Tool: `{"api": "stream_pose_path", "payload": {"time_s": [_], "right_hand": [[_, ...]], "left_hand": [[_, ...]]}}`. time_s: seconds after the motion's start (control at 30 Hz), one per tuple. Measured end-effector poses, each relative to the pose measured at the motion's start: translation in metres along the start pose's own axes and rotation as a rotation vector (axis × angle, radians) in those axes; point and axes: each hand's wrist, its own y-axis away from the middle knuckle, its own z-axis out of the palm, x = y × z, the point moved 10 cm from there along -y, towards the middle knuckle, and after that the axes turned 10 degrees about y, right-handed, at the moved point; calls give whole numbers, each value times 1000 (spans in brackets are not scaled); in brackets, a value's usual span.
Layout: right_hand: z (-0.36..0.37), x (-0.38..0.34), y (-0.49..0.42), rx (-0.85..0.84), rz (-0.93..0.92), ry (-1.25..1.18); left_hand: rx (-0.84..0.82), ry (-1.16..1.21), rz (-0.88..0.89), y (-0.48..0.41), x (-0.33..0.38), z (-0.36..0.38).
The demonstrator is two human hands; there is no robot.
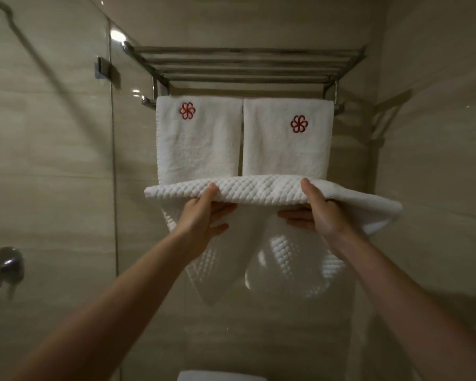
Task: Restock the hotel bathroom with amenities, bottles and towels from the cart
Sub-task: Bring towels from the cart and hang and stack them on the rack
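Note:
A white waffle-weave towel [259, 189] is held flat at chest height below the wall rack, its loose ends hanging down beneath. My left hand [204, 213] grips its left part, thumb on top and fingers under. My right hand [318, 213] grips its right part the same way. Above, a chrome towel rack [245, 67] is fixed to the wall; its top shelf bars are bare. Two white towels with a red flower emblem, the left towel [198, 138] and the right towel [286, 144], hang side by side from the rack's lower bar.
A glass shower screen [52, 160] with a metal hinge [105, 68] stands on the left, a shower mixer handle [8, 264] behind it. Beige tiled walls close in on the right. A white toilet cistern top [220, 376] shows at the bottom edge.

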Motion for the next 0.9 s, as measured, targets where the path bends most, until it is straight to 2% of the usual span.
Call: {"api": "stream_pose_path", "payload": {"time_s": [0.2, 0.43, 0.57, 0.7, 0.8, 0.9], "right_hand": [[14, -66, -27, -39, -187, -8], [32, -142, -59, -23, -346, 176], [33, -184, -84, 5, -434, 328], [23, -218, -114, 20, -485, 405], [13, -244, -137, 80, -563, 463], [-6, -261, -165, 135, -563, 454]], "left_hand": [[-171, -138, 235, -22, 102, 17], [-266, -229, 503, -44, 190, 18], [-264, -324, 742, -50, 236, 28], [-244, -216, 891, -63, 277, 44], [-182, -399, 1038, -71, 300, 57], [-161, -567, 1172, -80, 318, 76]]}}
